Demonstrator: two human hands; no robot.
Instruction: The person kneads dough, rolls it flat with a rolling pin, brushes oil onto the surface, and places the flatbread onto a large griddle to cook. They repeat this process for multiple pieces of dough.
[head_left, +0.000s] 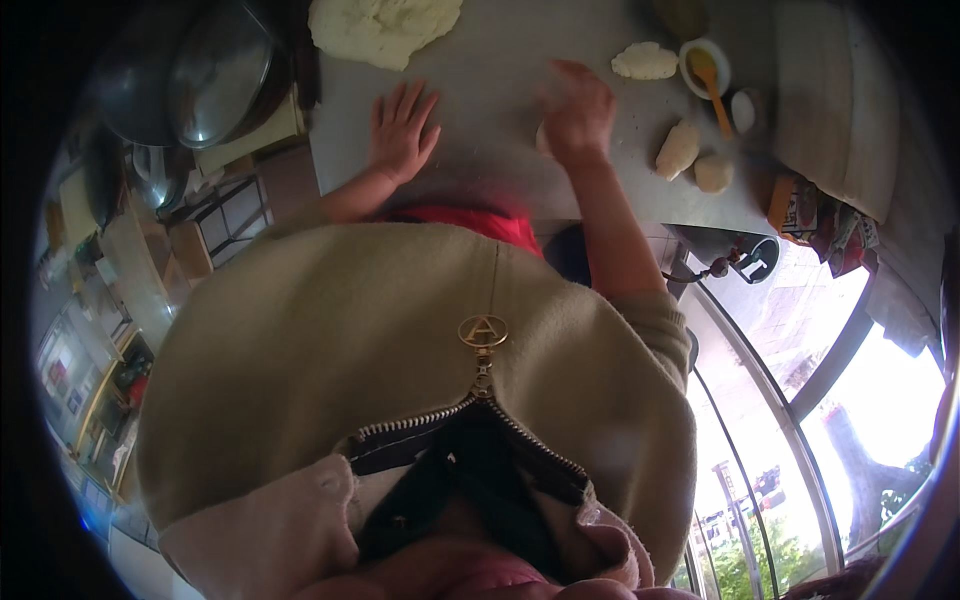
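My left hand (401, 133) rests palm down on the grey worktop (480, 97), fingers spread and holding nothing. Just beyond its fingertips lies a large mass of pale dough (382, 30). My right hand (579, 112) is bent over the worktop, its fingers blurred. A small pale piece, apparently dough (541, 139), shows at its left edge; the hand hides the rest and any grip. To the right lie an elongated dough piece (643, 61), another one (678, 150) and a rounder lump (713, 174). A white bowl (685, 73) of yellowish liquid holds an orange-handled utensil (714, 94).
A small white object (743, 111) stands beside the bowl. Large metal pans (221, 82) are at upper left. Past the worktop's right corner are an orange box (784, 204) with packets and a valve with a hose (721, 266). Glazed panes (757, 420) fill the lower right.
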